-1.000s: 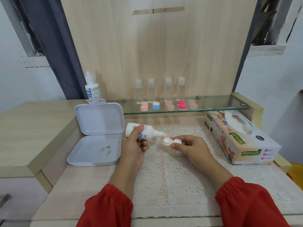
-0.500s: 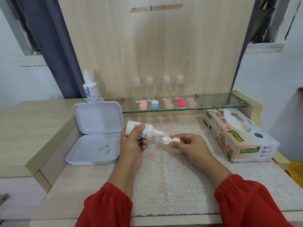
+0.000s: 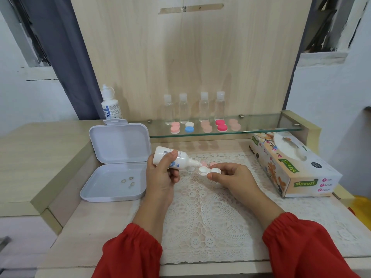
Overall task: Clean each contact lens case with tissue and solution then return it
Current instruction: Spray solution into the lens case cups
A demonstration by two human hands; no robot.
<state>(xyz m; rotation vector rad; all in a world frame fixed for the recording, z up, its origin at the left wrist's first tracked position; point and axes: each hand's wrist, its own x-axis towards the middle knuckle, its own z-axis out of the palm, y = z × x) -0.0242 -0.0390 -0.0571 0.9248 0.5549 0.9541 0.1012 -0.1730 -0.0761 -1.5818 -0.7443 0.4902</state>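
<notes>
My left hand grips a small white solution bottle, tipped sideways with its nozzle pointing right at an open white contact lens case. My right hand pinches that case by its near edge, just above the lace mat. Two pink caps and a white bottle cap lie on the mat behind the case. Several more lens cases, pale pink, blue and white, and red, sit on the glass shelf.
An open white plastic box holding a few lenses lies at the left. A tissue box stands at the right. Several clear bottles line the shelf back, and a larger solution bottle stands behind the box.
The hands, bottle and case have barely shifted; the nozzle stays aimed at the case's left well.
</notes>
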